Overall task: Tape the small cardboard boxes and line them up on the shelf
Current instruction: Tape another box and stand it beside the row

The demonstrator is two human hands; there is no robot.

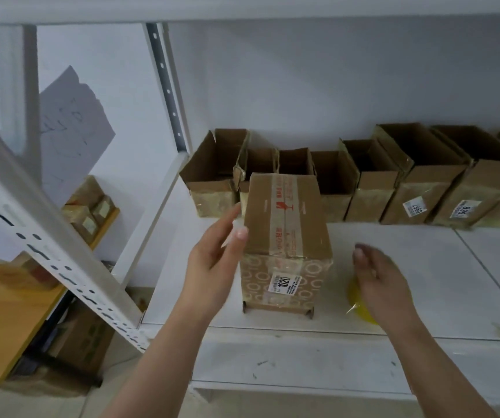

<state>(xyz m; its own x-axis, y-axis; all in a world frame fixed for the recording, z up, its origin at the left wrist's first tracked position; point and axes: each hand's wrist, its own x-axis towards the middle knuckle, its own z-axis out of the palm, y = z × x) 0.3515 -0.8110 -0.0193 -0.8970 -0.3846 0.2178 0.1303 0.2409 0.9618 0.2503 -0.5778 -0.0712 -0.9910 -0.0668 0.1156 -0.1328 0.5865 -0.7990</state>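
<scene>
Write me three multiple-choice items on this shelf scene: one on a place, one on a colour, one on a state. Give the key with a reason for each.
1. Where does the box labelled 1020 stand?
A. In front of the row of open boxes
B. Behind that row
C. On the floor

2. What colour is the tape roll under the right hand?
A. Red
B. Yellow
C. Blue

3. How is the top of the box labelled 1020?
A. Flaps standing open
B. Flaps torn off
C. Closed, with tape along the seam

Key: 1 A, it sits on the shelf nearer the camera than the row. 2 B, yellow shows beneath the fingers. 3 C, a printed strip runs over the shut flaps, where the left hand touches its edge.
</scene>
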